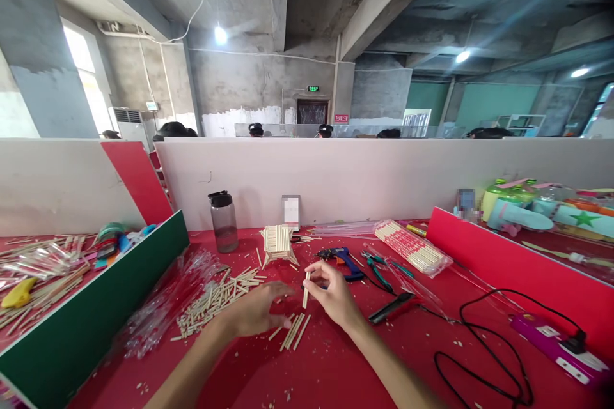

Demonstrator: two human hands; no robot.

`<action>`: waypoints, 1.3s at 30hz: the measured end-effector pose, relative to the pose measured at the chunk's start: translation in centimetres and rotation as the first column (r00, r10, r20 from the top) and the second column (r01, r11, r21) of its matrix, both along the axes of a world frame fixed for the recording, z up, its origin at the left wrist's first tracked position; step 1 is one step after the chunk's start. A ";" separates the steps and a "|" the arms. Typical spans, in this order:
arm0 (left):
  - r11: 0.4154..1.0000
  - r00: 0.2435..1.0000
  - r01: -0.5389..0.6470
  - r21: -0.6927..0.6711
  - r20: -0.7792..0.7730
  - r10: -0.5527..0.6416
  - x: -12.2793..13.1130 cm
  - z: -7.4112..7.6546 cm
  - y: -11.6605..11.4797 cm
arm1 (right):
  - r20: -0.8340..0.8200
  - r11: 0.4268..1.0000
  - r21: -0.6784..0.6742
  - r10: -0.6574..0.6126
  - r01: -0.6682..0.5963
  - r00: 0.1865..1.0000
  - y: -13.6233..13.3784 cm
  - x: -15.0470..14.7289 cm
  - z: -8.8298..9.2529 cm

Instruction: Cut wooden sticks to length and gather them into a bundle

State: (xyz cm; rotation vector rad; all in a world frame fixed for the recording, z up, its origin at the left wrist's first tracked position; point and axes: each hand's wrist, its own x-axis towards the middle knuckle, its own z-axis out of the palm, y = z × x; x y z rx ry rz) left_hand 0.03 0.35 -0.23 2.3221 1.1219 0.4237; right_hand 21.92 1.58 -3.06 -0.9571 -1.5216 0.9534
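Note:
My right hand (330, 291) pinches short wooden sticks (306, 291) upright between thumb and fingertips, above the red table. To its left, my left hand (259, 310) has its fingers apart and holds nothing. Several loose short sticks (293, 332) lie side by side just below the hands. A larger pile of cut sticks (215, 300) spreads beyond my left forearm. Behind the hands stands a small structure built of sticks (278, 244), with a flat slatted top and splayed feet.
A blue glue gun (346, 262), green-handled pliers (378, 271), a black-handled tool (391, 308) and bundled sticks (412, 248) lie right. Black cable runs to a purple power strip (559, 348). A bottle (223, 223) and phone (290, 212) stand behind; plastic wrap (163, 307) lies left.

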 end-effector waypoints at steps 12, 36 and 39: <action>0.953 0.944 0.297 -0.066 -0.129 -0.303 -0.2 0.6 -0.3 | 0.067 0.994 -0.095 0.067 -0.061 0.995 0.9 1.4 -0.4; 0.969 0.954 0.212 -0.125 -0.187 -0.233 -1.4 0.4 0.2 | 0.325 0.992 -0.089 0.119 -0.094 0.938 0.4 2.2 -0.7; 0.970 0.956 0.230 -0.080 -0.167 -0.241 -0.6 0.3 0.1 | 0.349 0.994 -0.062 0.108 -0.092 0.931 0.3 2.1 -0.6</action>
